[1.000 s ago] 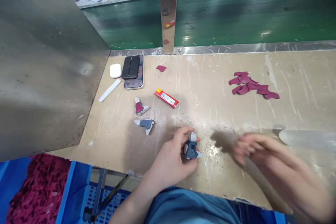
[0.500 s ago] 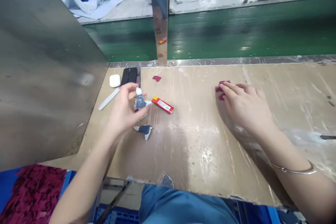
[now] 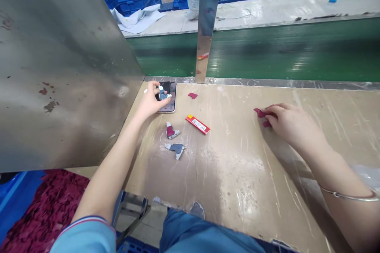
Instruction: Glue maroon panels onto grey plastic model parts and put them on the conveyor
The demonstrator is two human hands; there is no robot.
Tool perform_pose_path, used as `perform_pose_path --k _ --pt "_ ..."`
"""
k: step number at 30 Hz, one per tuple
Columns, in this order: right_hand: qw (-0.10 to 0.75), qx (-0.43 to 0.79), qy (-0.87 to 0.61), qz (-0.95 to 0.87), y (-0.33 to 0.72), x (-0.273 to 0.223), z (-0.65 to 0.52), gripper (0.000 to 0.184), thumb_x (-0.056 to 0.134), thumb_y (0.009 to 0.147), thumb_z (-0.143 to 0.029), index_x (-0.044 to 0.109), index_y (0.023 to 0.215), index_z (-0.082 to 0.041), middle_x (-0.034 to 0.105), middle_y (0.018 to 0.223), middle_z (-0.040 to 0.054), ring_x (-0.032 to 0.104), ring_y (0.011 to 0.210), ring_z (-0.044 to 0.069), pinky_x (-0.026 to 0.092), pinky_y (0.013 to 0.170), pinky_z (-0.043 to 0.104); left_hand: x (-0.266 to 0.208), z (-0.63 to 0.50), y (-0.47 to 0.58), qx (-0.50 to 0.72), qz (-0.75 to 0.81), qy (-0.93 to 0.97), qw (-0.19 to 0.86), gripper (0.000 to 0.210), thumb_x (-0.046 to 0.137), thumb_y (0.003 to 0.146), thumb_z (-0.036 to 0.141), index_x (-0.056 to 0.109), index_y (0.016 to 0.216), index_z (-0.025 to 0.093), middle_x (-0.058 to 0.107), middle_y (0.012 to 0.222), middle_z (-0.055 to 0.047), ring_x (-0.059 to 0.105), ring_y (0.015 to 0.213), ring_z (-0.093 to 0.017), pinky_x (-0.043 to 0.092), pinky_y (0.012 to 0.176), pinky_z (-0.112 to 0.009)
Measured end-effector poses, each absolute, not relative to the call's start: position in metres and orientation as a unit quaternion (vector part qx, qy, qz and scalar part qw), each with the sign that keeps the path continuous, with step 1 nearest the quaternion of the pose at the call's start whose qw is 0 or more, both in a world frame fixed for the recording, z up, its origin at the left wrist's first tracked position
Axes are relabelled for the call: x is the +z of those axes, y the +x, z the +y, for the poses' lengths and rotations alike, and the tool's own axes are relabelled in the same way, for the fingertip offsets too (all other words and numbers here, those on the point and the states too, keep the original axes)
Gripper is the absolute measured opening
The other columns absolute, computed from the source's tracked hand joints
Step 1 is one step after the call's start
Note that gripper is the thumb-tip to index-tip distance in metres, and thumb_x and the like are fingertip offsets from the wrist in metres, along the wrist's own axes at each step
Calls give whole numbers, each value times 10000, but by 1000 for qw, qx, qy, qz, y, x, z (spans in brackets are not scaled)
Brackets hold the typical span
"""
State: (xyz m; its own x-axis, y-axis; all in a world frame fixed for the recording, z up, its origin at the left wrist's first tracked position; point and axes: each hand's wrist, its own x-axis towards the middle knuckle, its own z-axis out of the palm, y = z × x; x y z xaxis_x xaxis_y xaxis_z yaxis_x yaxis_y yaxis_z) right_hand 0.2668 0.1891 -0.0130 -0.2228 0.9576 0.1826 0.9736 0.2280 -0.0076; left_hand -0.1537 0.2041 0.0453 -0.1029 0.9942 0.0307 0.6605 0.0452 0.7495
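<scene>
My left hand [image 3: 152, 102] is closed on a small blue-and-white shoe-shaped piece [image 3: 163, 94], held over a phone [image 3: 170, 106] with a lit screen. Nearer me on the table lie a maroon-and-grey piece [image 3: 171, 131] of similar shape and a blue-and-grey piece [image 3: 176, 149]. To the right, the fingers of my right hand [image 3: 292, 124] pinch a maroon piece [image 3: 259, 113]. Another maroon piece [image 3: 266, 124] shows just under those fingers, partly hidden. A single maroon piece [image 3: 192, 95] lies apart near the back edge.
A red and yellow packet [image 3: 198, 124] lies mid-table. A metal panel [image 3: 74, 71] rises at the left, and a metal post [image 3: 205, 27] stands at the back before a green conveyor belt [image 3: 282, 53]. A blue bin [image 3: 18, 201] of maroon pieces is at lower left.
My left hand has moved back over the phone with its piece, uncovering the maroon-and-grey piece. My right fingers have gone from resting on maroon pieces to pinching one. The camera view has shifted.
</scene>
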Motion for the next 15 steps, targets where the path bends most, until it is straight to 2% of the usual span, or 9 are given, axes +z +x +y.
perform_pose_path --k 2,5,10,15 --pt "70 -56 -620 -780 267 -14 190 364 460 1018 -197 820 973 -167 803 1075 184 704 931 306 534 876 410 45 208 -154 315 675 612 265 475 735 813 266 371 1118 273 795 1187 -105 747 1201 -287 532 1102 -478" --pt "65 -71 -623 -777 266 -15 190 412 407 1034 -235 800 1085 -123 802 1118 210 682 947 347 528 898 447 45 210 -151 304 669 621 274 485 747 804 283 383 1125 275 796 1218 -101 751 1201 -293 529 1118 -494" --pt "51 -54 -612 -787 262 -15 192 431 406 1072 -351 796 1201 -219 827 1196 128 681 905 339 530 869 461 46 207 -139 281 657 637 290 516 752 773 271 396 1147 277 784 1303 -109 743 1271 -317 515 1151 -523" --pt "47 -21 -612 -789 259 -8 194 363 462 1020 -227 803 1144 -212 841 1150 116 706 990 332 528 844 429 51 175 -135 257 652 650 293 533 741 773 264 434 1209 274 785 1307 -125 730 1326 -327 548 1107 -482"
